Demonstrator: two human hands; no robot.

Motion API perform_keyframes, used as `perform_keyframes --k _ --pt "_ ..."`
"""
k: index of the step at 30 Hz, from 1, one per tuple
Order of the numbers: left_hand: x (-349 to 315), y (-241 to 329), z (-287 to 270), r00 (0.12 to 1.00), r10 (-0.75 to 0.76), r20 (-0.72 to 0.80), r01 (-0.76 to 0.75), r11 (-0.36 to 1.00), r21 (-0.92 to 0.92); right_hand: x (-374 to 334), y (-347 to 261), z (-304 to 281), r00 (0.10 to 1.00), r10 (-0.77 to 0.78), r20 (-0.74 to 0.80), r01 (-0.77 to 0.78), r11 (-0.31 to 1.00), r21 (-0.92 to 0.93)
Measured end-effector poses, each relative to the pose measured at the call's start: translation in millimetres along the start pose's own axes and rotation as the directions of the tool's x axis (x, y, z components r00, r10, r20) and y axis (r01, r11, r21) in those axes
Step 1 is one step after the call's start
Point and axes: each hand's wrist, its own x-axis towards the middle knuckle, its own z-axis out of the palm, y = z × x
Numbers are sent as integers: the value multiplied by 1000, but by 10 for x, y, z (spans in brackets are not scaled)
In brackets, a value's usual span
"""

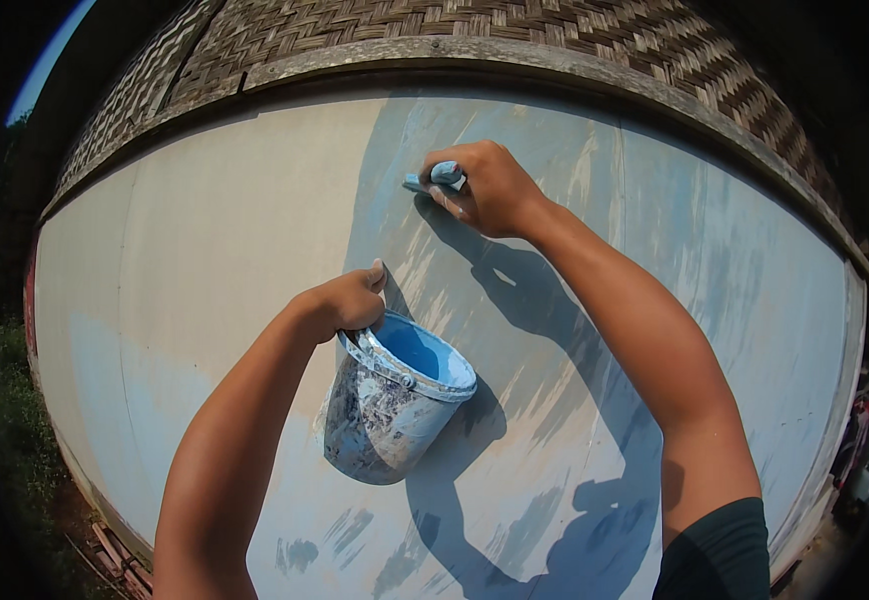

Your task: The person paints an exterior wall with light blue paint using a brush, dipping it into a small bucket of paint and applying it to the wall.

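While your right hand (490,190) is clenched round the paintbrush (437,178), you're mid-stroke: the brush sits pressed to the wall (205,230) high up, just under the weathered wooden beam (435,50). Only the pale blue handle end pokes out at the left of your fist; the bristles are hidden, so how loaded they are can't be told. Your left hand (347,300) is closed on the rim or handle of the paint bucket (395,400), held up in front of the wall, lower and left of the brush, tilted so its mouth faces you. Blue paint shows inside, and the outside is smeared grey and white.

Step looks like brushing blue over the pale wall. Coverage is streaky around and below the brush, with bare patches showing through; the left part of the wall is mostly unpainted. Next move likely calls for even pressure, overlapping the thin streaks, and a reload from the bucket once the stroke drags dry. Keep the bucket level enough not to spill. Woven bamboo panel (555,30) sits above the beam.
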Motion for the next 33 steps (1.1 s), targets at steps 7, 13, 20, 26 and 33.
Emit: perform_keyframes --k 7,13,20,26,33 --pt "82 43 76 999 32 -21 -31 999 35 23 762 -23 920 49 -389 -186 927 -325" --pt "-41 -109 86 1000 21 -7 -21 998 -57 -456 -154 582 991 -127 -38 112 957 -268" --pt "-561 -353 52 993 79 -84 -84 995 -55 -439 -540 202 938 163 307 -244 938 246" --pt "-862 -421 27 972 140 -190 -124 988 91 71 49 -61 970 244 4 -244 969 45" --pt "-1288 -420 48 965 68 -252 -60 997 41 21 188 397 996 -85 22 84 842 -533"
